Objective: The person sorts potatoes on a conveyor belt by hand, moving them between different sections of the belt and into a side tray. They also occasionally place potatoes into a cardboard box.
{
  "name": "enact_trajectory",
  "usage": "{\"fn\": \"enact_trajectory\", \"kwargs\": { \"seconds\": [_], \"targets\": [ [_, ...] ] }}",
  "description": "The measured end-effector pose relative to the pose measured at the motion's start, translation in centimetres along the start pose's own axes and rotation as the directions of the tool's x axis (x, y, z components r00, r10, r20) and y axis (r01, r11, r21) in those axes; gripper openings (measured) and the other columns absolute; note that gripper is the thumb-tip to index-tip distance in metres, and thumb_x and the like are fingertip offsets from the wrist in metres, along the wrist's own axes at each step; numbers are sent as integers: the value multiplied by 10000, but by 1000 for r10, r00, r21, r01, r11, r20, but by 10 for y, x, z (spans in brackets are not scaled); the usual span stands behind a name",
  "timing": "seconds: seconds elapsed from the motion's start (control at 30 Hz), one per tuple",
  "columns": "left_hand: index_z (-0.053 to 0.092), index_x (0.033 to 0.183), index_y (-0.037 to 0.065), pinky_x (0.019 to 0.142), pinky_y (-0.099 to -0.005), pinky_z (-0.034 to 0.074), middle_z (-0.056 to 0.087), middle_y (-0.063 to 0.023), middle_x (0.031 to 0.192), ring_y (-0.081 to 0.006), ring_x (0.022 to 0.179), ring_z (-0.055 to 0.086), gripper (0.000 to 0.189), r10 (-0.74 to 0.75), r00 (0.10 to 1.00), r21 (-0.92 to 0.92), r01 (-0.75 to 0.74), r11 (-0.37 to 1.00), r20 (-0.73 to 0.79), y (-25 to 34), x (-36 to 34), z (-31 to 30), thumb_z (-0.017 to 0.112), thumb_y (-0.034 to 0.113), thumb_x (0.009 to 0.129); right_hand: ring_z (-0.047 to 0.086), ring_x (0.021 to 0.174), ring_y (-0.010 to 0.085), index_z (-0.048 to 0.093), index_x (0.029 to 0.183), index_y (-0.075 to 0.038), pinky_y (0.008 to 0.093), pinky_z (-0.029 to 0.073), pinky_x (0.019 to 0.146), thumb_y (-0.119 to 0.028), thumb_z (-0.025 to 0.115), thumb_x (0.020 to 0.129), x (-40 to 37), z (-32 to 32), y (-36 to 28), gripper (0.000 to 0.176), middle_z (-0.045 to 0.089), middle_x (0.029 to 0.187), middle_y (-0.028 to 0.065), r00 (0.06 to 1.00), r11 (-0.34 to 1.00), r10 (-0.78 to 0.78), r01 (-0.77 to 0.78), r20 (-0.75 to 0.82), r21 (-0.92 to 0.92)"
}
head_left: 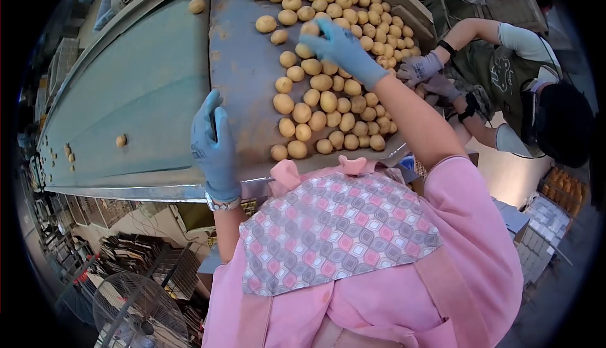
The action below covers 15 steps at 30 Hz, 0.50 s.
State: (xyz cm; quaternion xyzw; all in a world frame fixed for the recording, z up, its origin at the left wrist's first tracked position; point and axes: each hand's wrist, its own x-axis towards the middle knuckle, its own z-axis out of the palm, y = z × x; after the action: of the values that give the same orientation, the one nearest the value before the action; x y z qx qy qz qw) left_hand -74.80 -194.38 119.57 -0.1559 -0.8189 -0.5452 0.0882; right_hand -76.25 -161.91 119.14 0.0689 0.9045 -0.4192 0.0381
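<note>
Many round yellow potatoes lie spread over a grey metal plate. My right hand, in a blue glove, reaches across them, its fingers curled round one potato. A second potato shows just under those fingers. Over the plate's near left side is my left hand, also gloved in blue. Its fingers point away from me, with a gap beside the thumb and nothing seen in it.
A green conveyor belt runs off left, carrying a few scattered potatoes. Across the potatoes at right, a co-worker's gloved hand is at the pile's edge. A metal rim borders the near side. A fan stands below left.
</note>
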Motion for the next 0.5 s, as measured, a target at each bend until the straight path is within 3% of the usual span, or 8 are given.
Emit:
{"fn": "enact_trajectory", "kwargs": {
  "seconds": [0.07,0.2,0.27,0.33,0.4,0.43,0.47,0.5],
  "targets": [
    [674,1353,-27,981,-366,562,741,-156,1258,-241,1127,712,331,-5,1000,-4,5,1000,25,3,1,-1,609,98,1053,685,792,146,729,1134,-75,313,565,715,-398,765,963,-14,-24,-5,367,705,891,43,991,992,0,-18,136,127],
    [711,1318,6,937,-366,564,748,-140,1229,-224,1089,710,305,82,986,79,-94,992,148,2,4,4,631,104,1041,693,832,135,741,1123,-83,302,583,732,-337,723,1007,47,-96,66,279,721,957,36,883,874,-380,440,-276,206],
    [726,1301,16,918,-368,564,751,-131,1216,-224,1075,710,294,99,981,104,-117,988,165,2,1,1,639,99,1033,700,844,173,743,1107,-110,325,592,755,-300,714,999,40,-96,73,221,728,974,48,758,842,-511,536,-406,-61],
    [736,1286,19,903,-371,562,754,-125,1205,-231,1063,711,286,71,989,59,-79,995,132,6,1,1,644,90,1025,710,847,255,741,1081,-158,377,601,793,-258,715,961,12,-86,57,158,734,977,74,649,739,-643,386,-407,-551],
    [738,1277,14,908,-372,562,757,-122,1191,-241,1061,713,281,58,994,37,-62,997,95,11,0,1,640,79,1022,710,889,270,720,1098,-174,400,592,786,-199,705,913,-39,-27,95,187,707,934,62,691,436,-722,399,-48,-807],
    [739,1273,12,911,-372,562,759,-120,1183,-245,1061,714,279,50,996,30,-52,998,71,13,1,0,639,73,1021,693,904,255,694,1125,-186,393,566,761,-194,691,884,-61,2,79,241,677,899,46,914,426,-398,257,75,-867],
    [740,1270,12,914,-374,562,761,-123,1179,-248,1061,714,276,69,996,29,-70,997,56,11,3,1,639,71,1020,685,911,257,671,1127,-176,393,543,741,-221,657,927,-81,25,85,205,674,892,38,911,591,-407,312,59,-744],
    [741,1266,12,918,-375,562,763,-126,1175,-250,1062,714,273,86,995,30,-87,996,47,9,3,1,639,68,1019,687,910,267,669,1134,-156,410,546,754,-221,667,936,-89,41,78,209,701,946,64,911,585,-409,226,-43,-779]
  ]
}}
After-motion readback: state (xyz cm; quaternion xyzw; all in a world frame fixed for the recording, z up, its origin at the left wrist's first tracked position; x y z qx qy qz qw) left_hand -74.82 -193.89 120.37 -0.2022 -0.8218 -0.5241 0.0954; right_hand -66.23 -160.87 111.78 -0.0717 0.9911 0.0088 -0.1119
